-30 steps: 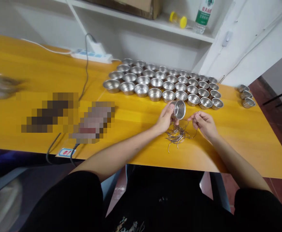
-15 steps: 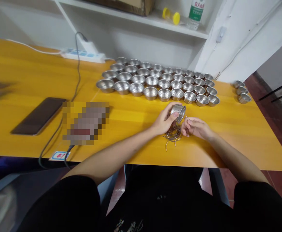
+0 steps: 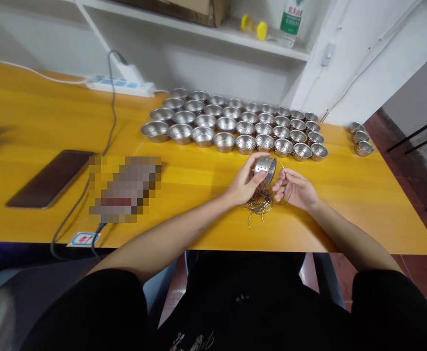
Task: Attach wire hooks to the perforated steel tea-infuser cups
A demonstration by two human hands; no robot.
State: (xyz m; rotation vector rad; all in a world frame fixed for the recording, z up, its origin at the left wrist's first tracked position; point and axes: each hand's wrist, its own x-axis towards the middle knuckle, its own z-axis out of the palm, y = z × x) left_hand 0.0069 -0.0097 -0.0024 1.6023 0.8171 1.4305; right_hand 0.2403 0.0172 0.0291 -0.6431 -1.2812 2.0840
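Observation:
My left hand is closed around a small perforated metal cup, which lies tilted on its side with its rim toward the right. Between the fingers of my right hand is a thin curved wire, pinched beside the cup's rim. The wire's upper end reaches to the rim; whether it is hooked in a hole I cannot tell. Below the cup, a loose pile of curved wires rests on the yellow table, partly hidden by my left hand.
Several rows of perforated metal cups stand behind my hands. A few more cups are at the far right. To the left lie a dark phone, a blurred-out device with a cable, and a power strip.
The view has shifted slightly. My right hand has drawn a little away from the cup, and more of the curved wire shows between its fingers and the rim.

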